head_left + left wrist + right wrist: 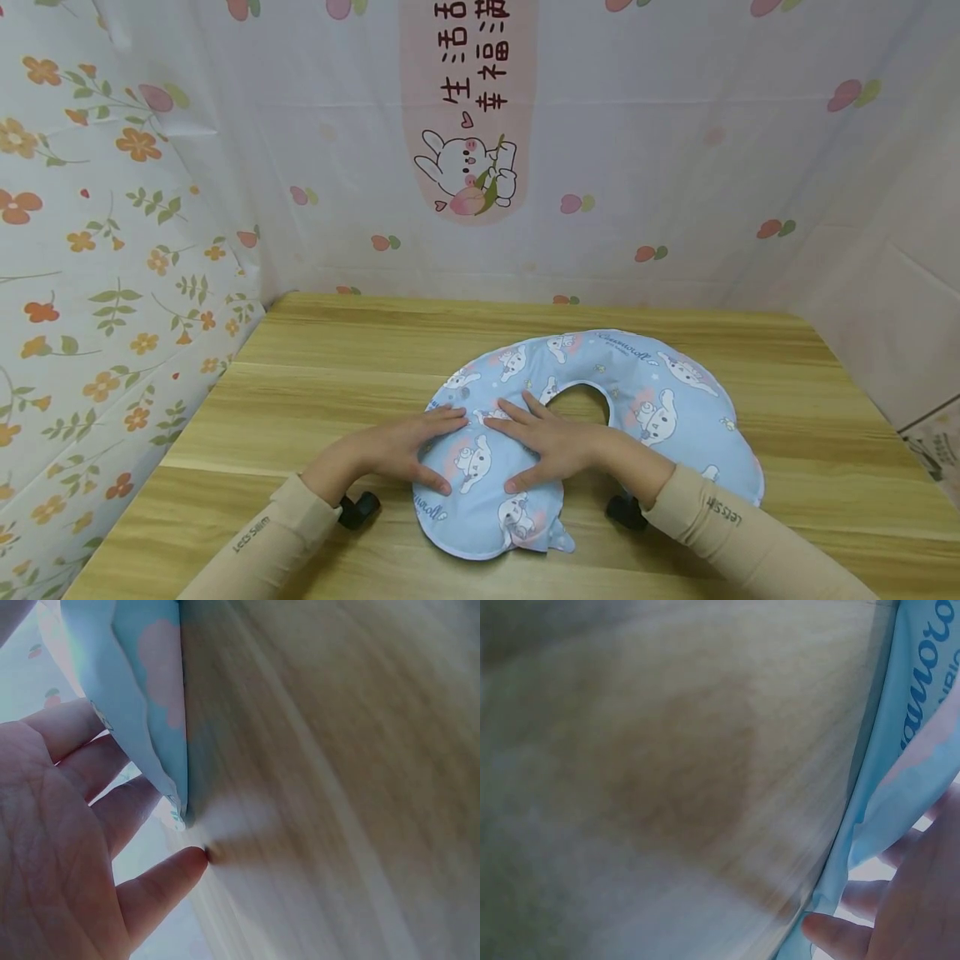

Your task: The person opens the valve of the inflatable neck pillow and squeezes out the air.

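A light blue, U-shaped pillow cover [600, 417] printed with white cartoon dogs lies flat on the wooden table [315, 375]. Both hands press on its left arm with straight fingers. My left hand [420, 446] lies on the cover's left edge, my right hand [536, 442] beside it, fingertips nearly meeting. In the left wrist view my left hand's [82, 847] straight fingers lie against the blue fabric [150, 697], the thumb tip on the wood. The right wrist view shows my right hand [900, 900] against the cover's edge [907, 750].
Floral and fruit-printed sheets [112, 250] wall in the table on the left, back and right. A pink banner with a rabbit [468, 108] hangs at the back. Black wrist-camera mounts [358, 508] sit under both beige sleeves. Bare wood lies to the cover's left and front.
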Demonstrator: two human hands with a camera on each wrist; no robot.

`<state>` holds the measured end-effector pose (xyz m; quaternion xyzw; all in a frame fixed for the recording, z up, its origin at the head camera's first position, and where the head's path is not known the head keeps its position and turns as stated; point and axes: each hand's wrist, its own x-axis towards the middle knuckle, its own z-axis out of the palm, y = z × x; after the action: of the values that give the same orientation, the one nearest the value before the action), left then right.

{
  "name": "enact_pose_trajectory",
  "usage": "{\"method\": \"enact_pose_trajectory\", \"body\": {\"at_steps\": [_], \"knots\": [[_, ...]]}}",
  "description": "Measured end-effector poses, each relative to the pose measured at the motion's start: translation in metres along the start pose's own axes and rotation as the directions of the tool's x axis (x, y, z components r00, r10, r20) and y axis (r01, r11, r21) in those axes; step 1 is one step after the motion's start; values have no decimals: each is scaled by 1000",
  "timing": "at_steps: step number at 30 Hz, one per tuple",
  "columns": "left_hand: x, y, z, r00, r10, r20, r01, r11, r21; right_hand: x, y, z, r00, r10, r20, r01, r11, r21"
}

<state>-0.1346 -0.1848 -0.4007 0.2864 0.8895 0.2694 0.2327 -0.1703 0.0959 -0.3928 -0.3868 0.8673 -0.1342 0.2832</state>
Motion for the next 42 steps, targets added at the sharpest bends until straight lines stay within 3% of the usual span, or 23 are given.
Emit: {"method": "enact_pose_trajectory", "body": {"at_steps": [32, 42], "knots": [[7, -4, -6, 1000, -16, 19, 16, 1000, 24, 3, 1, -3, 1000, 10, -7, -10, 1000, -28], [6, -2, -3, 1000, 23, 3, -23, 989, 145, 4, 1, -1, 1000, 30, -9, -30, 998, -55]]}}
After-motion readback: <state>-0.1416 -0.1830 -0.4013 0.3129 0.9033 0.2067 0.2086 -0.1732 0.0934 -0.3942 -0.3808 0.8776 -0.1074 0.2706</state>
